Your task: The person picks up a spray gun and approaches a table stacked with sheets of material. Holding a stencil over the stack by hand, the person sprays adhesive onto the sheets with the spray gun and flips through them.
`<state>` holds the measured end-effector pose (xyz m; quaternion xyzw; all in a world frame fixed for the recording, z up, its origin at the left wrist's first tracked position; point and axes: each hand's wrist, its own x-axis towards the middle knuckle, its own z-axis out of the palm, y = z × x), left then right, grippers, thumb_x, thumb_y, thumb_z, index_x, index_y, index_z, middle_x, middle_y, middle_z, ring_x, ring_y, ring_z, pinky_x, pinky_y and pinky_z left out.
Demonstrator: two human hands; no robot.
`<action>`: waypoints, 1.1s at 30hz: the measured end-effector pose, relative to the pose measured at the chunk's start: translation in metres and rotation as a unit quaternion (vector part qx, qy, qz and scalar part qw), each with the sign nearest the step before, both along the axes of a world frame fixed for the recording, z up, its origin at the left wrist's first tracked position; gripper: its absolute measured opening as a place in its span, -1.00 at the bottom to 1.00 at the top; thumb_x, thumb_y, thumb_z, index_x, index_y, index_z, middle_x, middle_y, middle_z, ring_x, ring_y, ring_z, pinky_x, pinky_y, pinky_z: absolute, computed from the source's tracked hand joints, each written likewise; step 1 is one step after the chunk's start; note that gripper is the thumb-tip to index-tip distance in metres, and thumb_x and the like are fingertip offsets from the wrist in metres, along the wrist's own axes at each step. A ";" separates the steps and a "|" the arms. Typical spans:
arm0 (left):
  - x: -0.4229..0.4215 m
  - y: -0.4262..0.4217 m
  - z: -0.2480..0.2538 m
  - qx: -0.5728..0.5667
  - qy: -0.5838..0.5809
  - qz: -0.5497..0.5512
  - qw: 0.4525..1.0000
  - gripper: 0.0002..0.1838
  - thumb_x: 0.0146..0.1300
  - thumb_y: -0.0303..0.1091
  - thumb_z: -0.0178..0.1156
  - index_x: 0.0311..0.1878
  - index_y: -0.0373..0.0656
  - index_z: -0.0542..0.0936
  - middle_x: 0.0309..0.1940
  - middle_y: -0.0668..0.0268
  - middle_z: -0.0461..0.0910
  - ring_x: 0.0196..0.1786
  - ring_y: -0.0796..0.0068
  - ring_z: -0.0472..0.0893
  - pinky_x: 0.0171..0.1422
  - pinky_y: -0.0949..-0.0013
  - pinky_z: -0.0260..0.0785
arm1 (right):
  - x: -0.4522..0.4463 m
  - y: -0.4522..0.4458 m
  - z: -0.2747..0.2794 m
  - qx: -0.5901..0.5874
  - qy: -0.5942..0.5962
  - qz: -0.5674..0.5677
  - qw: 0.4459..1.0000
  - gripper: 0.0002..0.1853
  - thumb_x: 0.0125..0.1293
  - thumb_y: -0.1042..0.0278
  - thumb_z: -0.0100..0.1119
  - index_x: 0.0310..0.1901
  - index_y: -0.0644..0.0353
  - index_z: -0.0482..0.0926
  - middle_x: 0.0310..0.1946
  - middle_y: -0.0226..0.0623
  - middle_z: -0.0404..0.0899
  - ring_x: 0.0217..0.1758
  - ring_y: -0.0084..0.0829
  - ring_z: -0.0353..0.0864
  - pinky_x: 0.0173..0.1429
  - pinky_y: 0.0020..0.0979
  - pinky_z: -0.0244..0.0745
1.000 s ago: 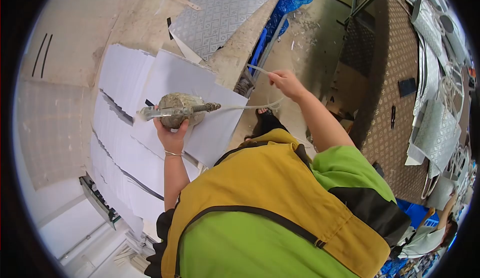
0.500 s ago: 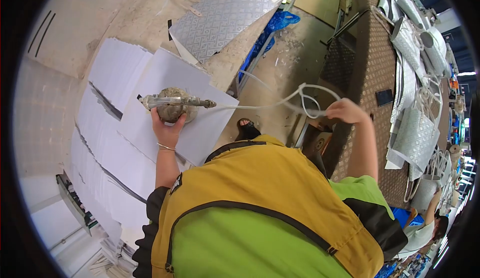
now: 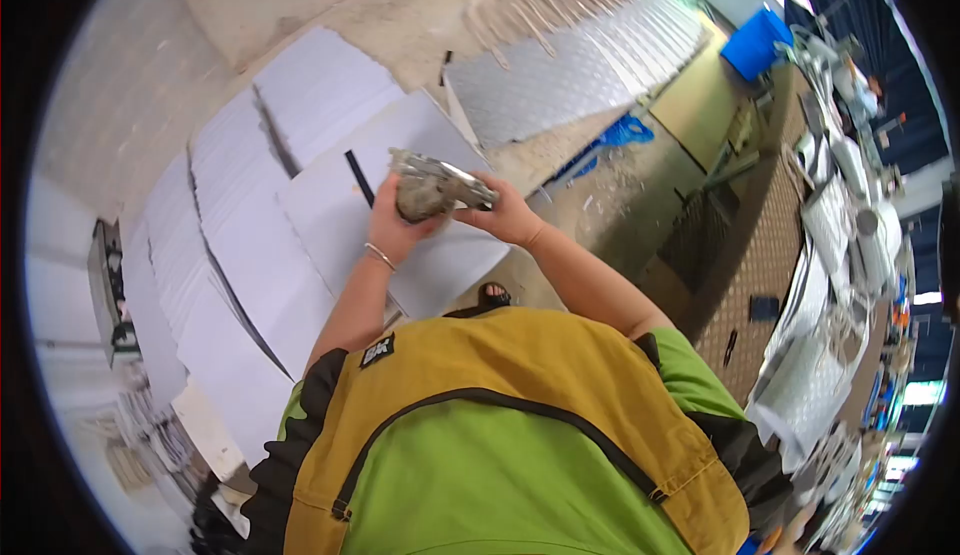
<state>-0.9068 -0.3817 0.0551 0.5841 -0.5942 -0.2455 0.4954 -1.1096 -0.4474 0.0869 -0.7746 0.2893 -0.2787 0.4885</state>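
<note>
A: Where is the tool (image 3: 424, 198), and what is its form?

B: It is held between both hands, in front of the person's body and over a white sheet (image 3: 462, 253). A rounded, grey, stained cup forms its lower part; a shiny metal body (image 3: 450, 171) runs along the upper side, tilted down toward the right.

A: What is the state of each grip?

B: The left hand (image 3: 396, 229) has its grip closed around the cup; a bracelet (image 3: 379, 255) rings the wrist. The right hand (image 3: 511, 218) has its grip closed on the right end of the metal body, though the exact finger placement is partly hidden.

A: Which items lie nearby?

B: A black strip (image 3: 359, 177) lies just left of the left hand. Stacked white boards (image 3: 235, 190) extend to the left. Beyond the hands, a silver patterned sheet (image 3: 545, 80) rests on the pale counter (image 3: 350, 5). To the right, a brown-covered counter (image 3: 727, 307) carries a dark rectangular object (image 3: 764, 308) and a pen-like object (image 3: 731, 348).
</note>
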 end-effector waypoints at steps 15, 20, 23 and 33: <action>0.018 0.007 -0.008 0.008 0.067 -0.029 0.997 0.12 -0.18 -0.12 0.48 0.40 -0.18 0.01 0.33 0.04 0.14 0.34 0.14 0.23 0.33 0.23 0.17 | 0.021 -0.020 -0.011 0.038 -0.062 0.093 0.993 -0.64 0.09 0.48 0.23 -0.04 0.24 0.43 -0.12 -0.15 0.49 -0.08 -0.18 0.50 0.02 -0.34 0.38; 0.048 -0.003 -0.047 0.044 0.223 0.018 0.974 -0.04 0.10 0.18 0.18 0.42 -0.12 -0.02 0.39 0.02 0.00 0.42 0.06 0.07 0.39 0.13 0.05 | 0.021 -0.017 0.003 -0.031 -0.055 0.123 0.990 -0.64 0.10 0.51 0.21 -0.03 0.23 0.44 -0.14 -0.15 0.51 -0.07 -0.19 0.51 0.02 -0.35 0.39; 0.064 -0.004 -0.048 0.237 -0.144 0.128 0.952 -0.16 0.20 0.15 0.02 0.43 -0.09 0.00 0.42 0.03 -0.09 0.44 0.05 -0.01 0.44 0.11 -0.10 | 0.019 -0.016 0.011 0.084 -0.035 0.149 0.985 -0.69 0.13 0.54 0.17 -0.05 0.23 0.45 -0.19 -0.19 0.53 -0.11 -0.25 0.53 0.00 -0.37 0.40; 0.061 -0.007 -0.037 0.401 -0.407 0.121 0.812 -0.23 0.27 0.17 -0.10 0.43 -0.04 0.01 0.45 0.06 -0.25 0.47 0.01 -0.20 0.45 -0.01 -0.21 | 0.034 -0.022 0.030 0.188 -0.067 0.093 0.975 -0.79 0.22 0.51 0.09 -0.10 0.20 0.46 -0.38 -0.44 0.46 -0.43 -0.60 0.39 -0.33 -0.57 0.30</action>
